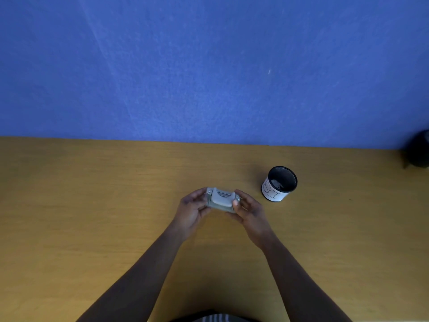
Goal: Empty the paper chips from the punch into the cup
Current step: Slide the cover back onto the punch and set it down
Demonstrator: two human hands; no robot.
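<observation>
Now my left hand (191, 211) and right hand (249, 211) pinch the ends of the small grey metal hole punch (221, 200) above the wooden table (92, 205); right of it, nearer the far edge, stands the black mesh cup (279, 183), whose white paper label's marks I cannot read.

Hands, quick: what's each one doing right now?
Left hand: closed on the left end of the punch.
Right hand: closed on the punch's right end.
</observation>
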